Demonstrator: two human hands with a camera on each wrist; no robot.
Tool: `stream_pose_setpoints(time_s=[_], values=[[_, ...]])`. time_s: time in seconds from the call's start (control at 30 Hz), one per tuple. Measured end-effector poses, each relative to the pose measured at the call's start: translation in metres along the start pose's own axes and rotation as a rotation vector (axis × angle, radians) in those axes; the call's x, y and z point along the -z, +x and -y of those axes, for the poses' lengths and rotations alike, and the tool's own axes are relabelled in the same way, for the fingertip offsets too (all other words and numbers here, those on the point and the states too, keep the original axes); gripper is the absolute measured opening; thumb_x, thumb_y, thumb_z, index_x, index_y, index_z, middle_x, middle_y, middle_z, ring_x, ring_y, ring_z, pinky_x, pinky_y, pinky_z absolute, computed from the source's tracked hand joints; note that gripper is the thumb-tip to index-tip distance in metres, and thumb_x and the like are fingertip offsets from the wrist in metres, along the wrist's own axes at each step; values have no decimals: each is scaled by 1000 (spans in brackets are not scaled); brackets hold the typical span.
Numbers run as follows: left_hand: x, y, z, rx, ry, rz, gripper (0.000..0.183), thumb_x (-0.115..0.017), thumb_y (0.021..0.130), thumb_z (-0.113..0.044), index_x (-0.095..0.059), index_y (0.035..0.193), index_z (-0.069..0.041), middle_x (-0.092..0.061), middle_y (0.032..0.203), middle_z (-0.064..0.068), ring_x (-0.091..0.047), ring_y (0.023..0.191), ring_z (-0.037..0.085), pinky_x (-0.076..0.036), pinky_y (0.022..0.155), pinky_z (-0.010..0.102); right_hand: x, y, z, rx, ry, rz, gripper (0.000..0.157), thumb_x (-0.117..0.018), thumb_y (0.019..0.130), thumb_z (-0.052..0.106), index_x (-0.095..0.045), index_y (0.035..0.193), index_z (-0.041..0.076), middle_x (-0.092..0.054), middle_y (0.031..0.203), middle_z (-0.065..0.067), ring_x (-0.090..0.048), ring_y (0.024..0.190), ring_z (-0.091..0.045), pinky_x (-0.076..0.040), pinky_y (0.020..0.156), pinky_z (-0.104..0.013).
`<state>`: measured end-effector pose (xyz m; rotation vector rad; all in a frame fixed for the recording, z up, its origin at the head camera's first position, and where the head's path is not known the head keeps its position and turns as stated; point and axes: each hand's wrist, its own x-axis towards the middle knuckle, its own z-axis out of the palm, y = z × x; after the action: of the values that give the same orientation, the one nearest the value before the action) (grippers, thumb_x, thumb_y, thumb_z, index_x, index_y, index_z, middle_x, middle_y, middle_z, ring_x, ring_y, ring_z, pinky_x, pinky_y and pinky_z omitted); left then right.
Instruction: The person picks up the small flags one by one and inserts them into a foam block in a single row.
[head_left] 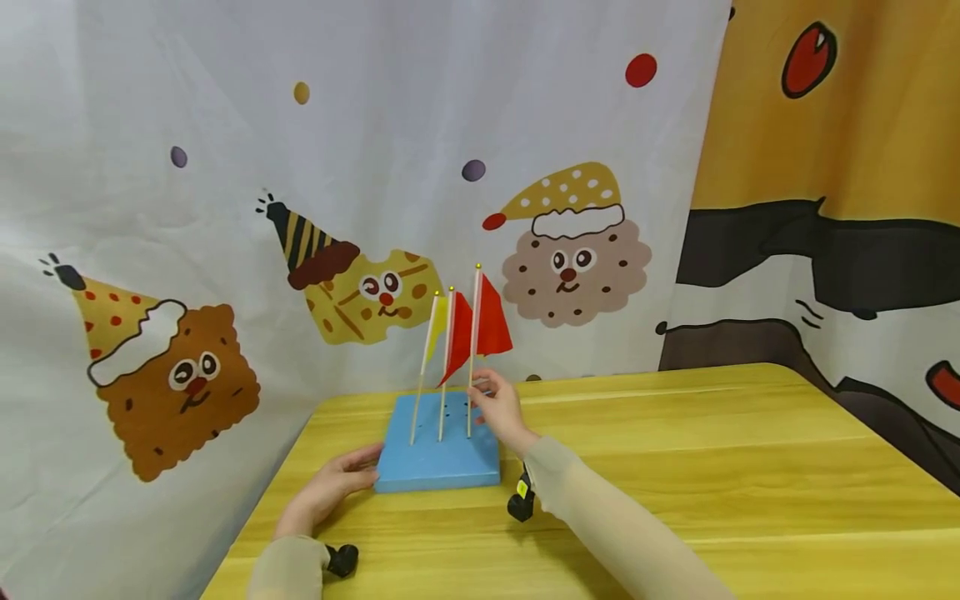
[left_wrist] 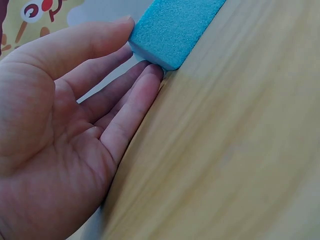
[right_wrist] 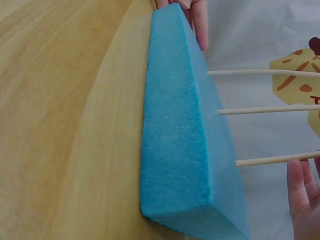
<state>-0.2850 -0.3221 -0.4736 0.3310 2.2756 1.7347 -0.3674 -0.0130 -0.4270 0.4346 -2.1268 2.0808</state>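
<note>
A blue foam block [head_left: 435, 468] lies on the table with three small flags standing in it on thin wooden sticks. The yellow flag [head_left: 436, 327] is on the left and leans a little. One red flag [head_left: 459, 333] stands in the middle, and a taller red flag [head_left: 492, 321] is on the right. My right hand [head_left: 498, 408] pinches the stick of the right red flag above the block. My left hand [head_left: 333, 486] rests against the block's left side, its fairly straight fingers and thumb touching the near corner, as the left wrist view shows.
Several small dark holes [head_left: 447, 410] show in the block's top between the sticks. The wooden table [head_left: 675, 467] extends to the right. A white cloth [head_left: 225, 208] with cartoon figures hangs behind it. Black wrist devices [head_left: 521, 502] hang under both sleeves.
</note>
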Motion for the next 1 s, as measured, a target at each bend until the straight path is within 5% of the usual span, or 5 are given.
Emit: stream_pose_setpoints(time_s=[0.2, 0.47, 1.0], values=[[-1, 2, -2, -12, -5, 5, 65, -62, 96, -19, -31, 151, -1, -29, 153, 25, -32, 136, 42, -42, 102, 39, 0, 2, -4, -15, -24, -6, 19, -63, 95, 7, -63, 113, 9, -64, 88, -10, -63, 77, -31, -56, 56, -48], [1, 3, -1, -25, -3, 4, 65, -62, 96, -17, -31, 151, 0, -28, 153, 25, -32, 136, 42, -43, 101, 38, 1, -1, -10, 1, -23, 7, 19, -64, 95, 8, -62, 113, 6, -65, 92, -16, -64, 79, -36, -56, 52, -42], [1, 0, -2, 1, -16, 6, 65, -62, 97, -18, -30, 151, -1, -27, 153, 25, -28, 137, 44, -42, 102, 40, 0, -7, -21, -21, 7, 34, 22, -60, 96, 8, -59, 117, 1, -64, 94, -18, -62, 84, -43, -56, 56, -50]])
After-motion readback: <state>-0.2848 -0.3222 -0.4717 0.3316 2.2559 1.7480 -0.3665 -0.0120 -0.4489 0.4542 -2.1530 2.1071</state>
